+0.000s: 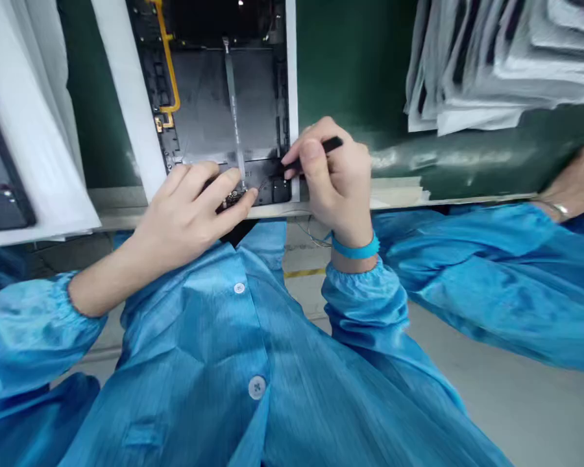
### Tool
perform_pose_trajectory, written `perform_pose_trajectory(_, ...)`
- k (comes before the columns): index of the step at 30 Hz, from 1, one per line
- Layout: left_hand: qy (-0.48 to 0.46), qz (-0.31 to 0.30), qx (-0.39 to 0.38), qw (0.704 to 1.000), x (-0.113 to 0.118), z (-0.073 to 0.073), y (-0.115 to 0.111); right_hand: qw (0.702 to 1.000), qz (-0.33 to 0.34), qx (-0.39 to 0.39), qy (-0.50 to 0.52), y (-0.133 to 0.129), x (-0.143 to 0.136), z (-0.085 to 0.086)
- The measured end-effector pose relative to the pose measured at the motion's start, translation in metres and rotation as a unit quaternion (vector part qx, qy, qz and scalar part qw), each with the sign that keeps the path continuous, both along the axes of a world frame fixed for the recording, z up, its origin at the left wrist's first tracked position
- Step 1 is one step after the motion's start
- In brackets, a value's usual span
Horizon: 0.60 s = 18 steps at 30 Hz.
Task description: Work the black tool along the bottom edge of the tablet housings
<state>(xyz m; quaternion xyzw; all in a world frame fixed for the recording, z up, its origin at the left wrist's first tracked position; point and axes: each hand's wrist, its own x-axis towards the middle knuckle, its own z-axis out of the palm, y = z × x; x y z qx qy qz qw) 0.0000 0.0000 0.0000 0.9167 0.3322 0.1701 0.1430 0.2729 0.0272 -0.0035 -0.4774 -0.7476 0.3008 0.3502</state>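
Note:
A flat dark device housing [204, 97] lies open in front of me, with an orange flex cable [171, 71] on its left and a pale ribbon cable [234, 110] down its middle. In my right hand [333, 172] is a slim black tool [331, 145], pinched over the housing's lower right corner; its tip looks thin and is hard to make out. My left hand [187, 207] rests on the lower edge, fingers bent over a small circuit board [232, 198]. Whether those fingers grip the board is unclear.
White padded sheets [467, 78] are stacked at the upper right on the green mat [350, 71]. Another device [2, 175] lies in white wrapping at the far left. A person's hand [577, 178] and blue sleeve are at the right edge.

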Motion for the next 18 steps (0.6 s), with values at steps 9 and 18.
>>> perform_pose_trajectory(9,-0.003,0.006,-0.059,0.998,-0.001,0.008,0.005,0.990,0.001,0.123,-0.063,0.003,0.003,0.005)
perform_pose_trajectory(18,0.012,-0.007,-0.014,1.000,-0.006,0.009,0.014,0.991,-0.061,0.115,0.032,-0.013,-0.013,-0.002)
